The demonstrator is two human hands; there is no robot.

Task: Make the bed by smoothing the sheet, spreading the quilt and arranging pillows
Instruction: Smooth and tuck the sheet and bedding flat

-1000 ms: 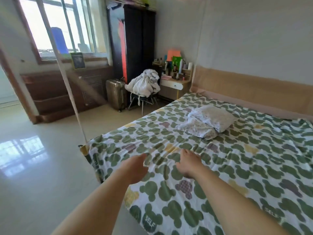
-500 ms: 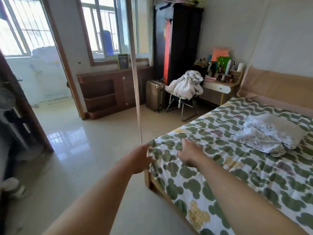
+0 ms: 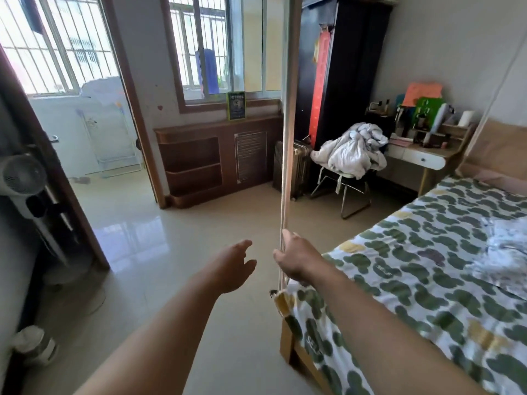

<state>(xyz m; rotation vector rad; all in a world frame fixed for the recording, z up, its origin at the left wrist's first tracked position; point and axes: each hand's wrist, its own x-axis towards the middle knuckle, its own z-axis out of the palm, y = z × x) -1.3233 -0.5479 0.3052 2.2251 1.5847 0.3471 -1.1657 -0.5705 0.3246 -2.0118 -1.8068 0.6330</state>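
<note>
Right grip (image 3: 296,259) at the foot corner of the bed (image 3: 288,346), fingers curled about the upright pole (image 3: 286,138) and apparently holding it. Left grip (image 3: 235,265) is wide, fingers relaxed, in the air above the floor (image 3: 159,252), touching no cloth. Patterned sheet (image 3: 413,280) lies spread over the mattress, its corner draped over the frame just beside the pole. Pillow (image 3: 510,238) lies on the sheet toward the headboard end. A white bundle, probably the quilt (image 3: 353,152), is heaped on the chair (image 3: 353,195) beside the counter (image 3: 422,156), well apart from the bed.

Judged step: squaring the sheet at this corner. To do it well, take the hem in both grips, draw it diagonally away from the pillow until any slack flattens, and keep the cloth off the pole before fetching the quilt.
</note>
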